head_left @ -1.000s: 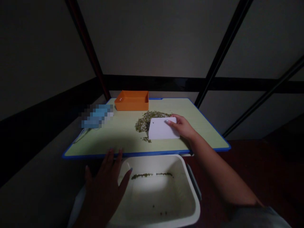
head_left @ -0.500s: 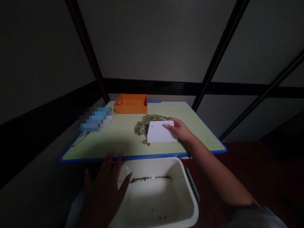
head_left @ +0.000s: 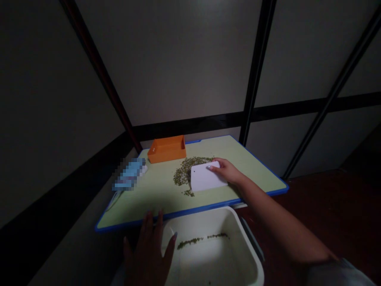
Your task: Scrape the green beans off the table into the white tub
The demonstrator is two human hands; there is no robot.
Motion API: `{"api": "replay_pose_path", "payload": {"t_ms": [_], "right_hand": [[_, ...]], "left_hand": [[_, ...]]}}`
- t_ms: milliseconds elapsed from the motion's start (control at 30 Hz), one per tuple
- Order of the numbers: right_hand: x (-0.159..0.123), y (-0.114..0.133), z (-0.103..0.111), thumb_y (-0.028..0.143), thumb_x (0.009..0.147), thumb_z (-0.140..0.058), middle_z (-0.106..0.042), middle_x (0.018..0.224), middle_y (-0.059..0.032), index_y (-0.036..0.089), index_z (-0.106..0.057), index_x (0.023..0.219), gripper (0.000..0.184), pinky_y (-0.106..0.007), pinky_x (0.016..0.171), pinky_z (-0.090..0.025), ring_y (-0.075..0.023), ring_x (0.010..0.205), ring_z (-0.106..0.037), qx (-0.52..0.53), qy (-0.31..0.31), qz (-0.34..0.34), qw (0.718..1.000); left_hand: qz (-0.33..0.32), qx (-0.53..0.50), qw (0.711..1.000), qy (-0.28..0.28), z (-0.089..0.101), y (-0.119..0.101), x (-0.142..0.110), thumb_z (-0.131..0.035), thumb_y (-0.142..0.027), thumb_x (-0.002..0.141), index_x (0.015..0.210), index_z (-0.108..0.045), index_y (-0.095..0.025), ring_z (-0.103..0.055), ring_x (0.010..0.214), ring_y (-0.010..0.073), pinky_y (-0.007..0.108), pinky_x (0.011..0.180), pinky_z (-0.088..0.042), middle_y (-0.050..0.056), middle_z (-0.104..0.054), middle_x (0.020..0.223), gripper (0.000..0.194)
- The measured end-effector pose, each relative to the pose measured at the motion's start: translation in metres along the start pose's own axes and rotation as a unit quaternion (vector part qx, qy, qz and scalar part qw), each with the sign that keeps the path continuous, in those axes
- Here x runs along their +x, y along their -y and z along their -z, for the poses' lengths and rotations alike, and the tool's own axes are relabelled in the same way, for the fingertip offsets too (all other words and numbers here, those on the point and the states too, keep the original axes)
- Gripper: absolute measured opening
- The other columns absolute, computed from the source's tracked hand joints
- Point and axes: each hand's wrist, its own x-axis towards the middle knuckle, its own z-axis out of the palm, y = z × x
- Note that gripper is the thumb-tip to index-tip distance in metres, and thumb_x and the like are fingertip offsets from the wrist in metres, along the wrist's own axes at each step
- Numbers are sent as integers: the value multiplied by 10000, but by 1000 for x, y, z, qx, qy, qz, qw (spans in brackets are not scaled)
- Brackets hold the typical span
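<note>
My right hand [head_left: 225, 171] pinches a white, flat plastic scraper [head_left: 206, 177], thumb on its upper face and a small hole near its far left corner. The scraper lies low over the table, against a loose heap of small greenish grains [head_left: 182, 175], and covers part of it. My left hand [head_left: 149, 246] is at the left side of a white plastic bin [head_left: 238, 222], fingers spread toward the table's front edge and thumb over the rim. Inside the bin, a line of similar grains [head_left: 190, 241] runs along the far side of the floor.
The pale green table [head_left: 139, 206] has a blue edge. At its back left stands an orange open tray [head_left: 168, 153]. A pixelated blue packet [head_left: 131, 172] with a white cord lies at the left edge. Panelled walls [head_left: 178, 71] close in behind and at left.
The camera view has tilted, so the table and bin appear lower and turned. The scraper stays beside the grain heap with little visible movement. Both hands keep their holds and poses.
</note>
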Motion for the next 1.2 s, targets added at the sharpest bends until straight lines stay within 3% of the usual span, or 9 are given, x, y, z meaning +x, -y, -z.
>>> {"api": "replay_pose_path", "payload": {"t_ms": [400, 667, 1200], "right_hand": [[2, 0, 0, 582, 608, -737, -517, 609, 41, 190, -492, 716, 474, -235, 491, -330, -96, 533, -461, 8, 12, 5, 1000], [1, -3, 2, 596, 625, -724, -527, 611, 37, 190, -498, 746, 479, -237, 481, -325, -97, 516, -460, -11, 9, -4, 1000], [1, 0, 1, 600, 610, -743, -507, 580, 51, 190, -485, 721, 497, -225, 458, -311, -78, 494, -435, -1, 17, -16, 1000]], "left_hand": [[-13, 9, 1000, -24, 2, -4, 2, -241, -431, 912, 1449, -293, -221, -267, 1449, 263, 668, 1131, -172, 116, -249, 1566, 579], [3, 11, 1000, 17, 15, -12, 1, -272, -416, 912, 1459, -252, -235, -228, 1463, 254, 678, 1129, -160, 99, -222, 1576, 576], [-12, -27, 999, -29, 2, -5, 0, -218, -439, 923, 1458, -271, -235, -243, 1458, 266, 693, 1118, -146, 120, -246, 1573, 574]]}}
